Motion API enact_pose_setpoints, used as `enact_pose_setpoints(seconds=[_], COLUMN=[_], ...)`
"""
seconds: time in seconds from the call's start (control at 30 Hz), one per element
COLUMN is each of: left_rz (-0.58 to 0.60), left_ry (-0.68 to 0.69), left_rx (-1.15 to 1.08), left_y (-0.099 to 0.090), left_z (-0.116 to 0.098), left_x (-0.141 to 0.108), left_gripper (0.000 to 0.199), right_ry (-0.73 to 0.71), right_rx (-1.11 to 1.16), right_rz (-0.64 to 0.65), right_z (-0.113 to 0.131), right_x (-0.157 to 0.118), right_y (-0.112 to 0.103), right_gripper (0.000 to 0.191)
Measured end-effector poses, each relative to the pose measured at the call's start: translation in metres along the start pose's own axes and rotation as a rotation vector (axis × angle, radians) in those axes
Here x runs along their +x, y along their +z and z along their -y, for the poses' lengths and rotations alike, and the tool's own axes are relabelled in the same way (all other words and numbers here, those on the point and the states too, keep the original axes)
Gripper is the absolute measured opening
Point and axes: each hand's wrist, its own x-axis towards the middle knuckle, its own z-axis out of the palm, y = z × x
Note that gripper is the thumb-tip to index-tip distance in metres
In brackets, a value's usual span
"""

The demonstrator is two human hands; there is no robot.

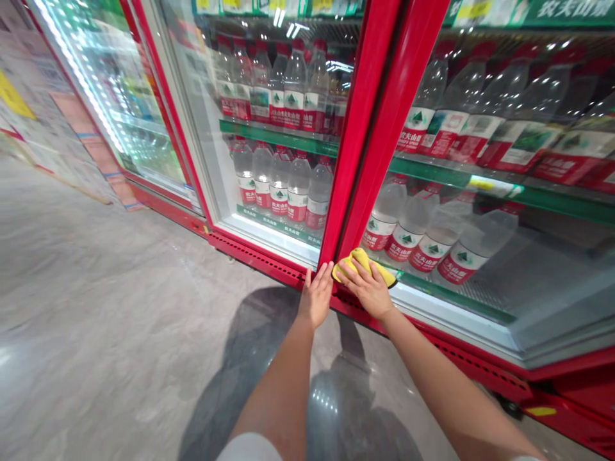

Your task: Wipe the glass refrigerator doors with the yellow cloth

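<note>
Cloth [360, 257] under the right hand [372, 291], low on the red frame [358, 208].
The yellow cloth is bunched, held against the frame beneath slightly spread right fingers; the left hand [316, 299] rests just beside it at the frame's foot, fingers extended, a little apart, thumb out. Behind the glass, bottles [405, 237] line the shelves; grey floor [144, 320] lies below.

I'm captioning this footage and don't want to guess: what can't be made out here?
All in the head view:
- Right hand: its back hides whether it grips or merely presses the yellow cloth.
- Far-left goods: blurred.
- Rear bottles: hidden by front bottles.
- Whatever is above the top green strip: cut off by the upper edge.
</note>
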Motion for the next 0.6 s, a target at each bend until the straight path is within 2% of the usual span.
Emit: enact_pose_setpoints(seconds=[0.07,0.2,0.27,0.43,0.6], left_rz=[0.003,-0.002,-0.003,0.017,0.088], left_ry=[0.005,-0.015,-0.025,-0.037,0.069], left_rx=[0.005,0.002,0.003,0.019,0.009], left_y=[0.000,0.001,0.003,0.008,0.015], left_z=[0.002,0.004,0.003,0.004,0.005], left_x=[-0.003,-0.005,-0.005,-0.010,-0.022], left_gripper=[0.070,0.078,0.080,0.080,0.074], right_ry=[-0.004,0.132,0.142,0.050,0.030], right_rx=[-0.003,-0.066,-0.083,-0.082,-0.017], right_rz=[0.012,-0.059,-0.076,-0.066,-0.009], right_z=[-0.002,-0.010,-0.009,0.015,0.038], right_x=[-0.002,0.012,0.015,-0.007,-0.038], right_y=[-0.003,-0.011,-0.009,0.019,0.050], right_gripper=[0.053,0.054,0.054,0.049,0.051])
